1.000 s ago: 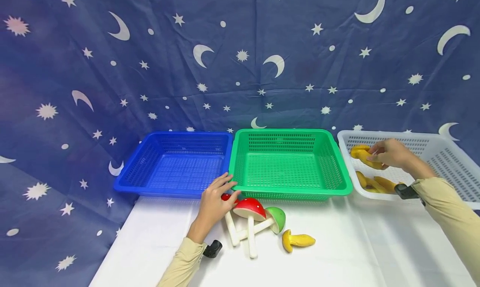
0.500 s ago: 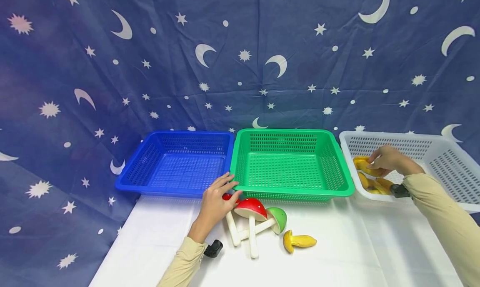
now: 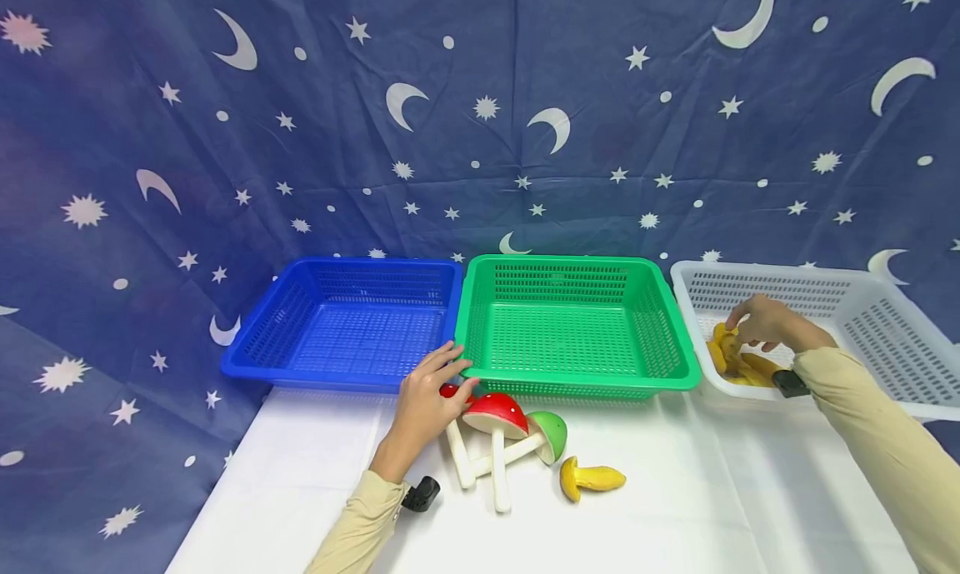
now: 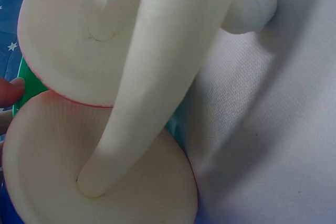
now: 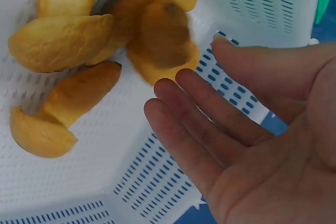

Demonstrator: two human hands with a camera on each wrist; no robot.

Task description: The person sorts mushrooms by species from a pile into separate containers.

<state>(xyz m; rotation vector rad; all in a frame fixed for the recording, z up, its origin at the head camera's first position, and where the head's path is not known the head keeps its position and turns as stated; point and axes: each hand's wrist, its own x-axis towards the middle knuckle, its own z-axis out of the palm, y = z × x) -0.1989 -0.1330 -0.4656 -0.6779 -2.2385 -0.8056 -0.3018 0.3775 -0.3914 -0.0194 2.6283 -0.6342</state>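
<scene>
My right hand (image 3: 772, 322) is over the left end of the white basket (image 3: 900, 332), fingers spread. Just beyond its fingertips, a blurred yellow mushroom (image 5: 165, 35) is apart from the hand, among several yellow mushrooms (image 5: 63, 43). My left hand (image 3: 423, 399) rests at the front rim of the green basket (image 3: 585, 384), its thumb over a red-capped toy mushroom (image 3: 459, 453) that it partly hides. Beside that lie another red-capped mushroom (image 3: 498, 416) and a green-capped one (image 3: 553, 436), stems crossing. The left wrist view shows a pale cap underside (image 4: 152, 182) up close.
A blue basket (image 3: 315, 382) stands left of the green one, with the white basket to the right. One yellow mushroom (image 3: 592, 478) lies on the white tablecloth (image 3: 660, 516). Behind the baskets hangs a blue curtain (image 3: 450, 141) with moons and stars.
My right hand lowered a yellow mushroom into the white basket, moved slightly left and let it go. The left hand has stayed in place.
</scene>
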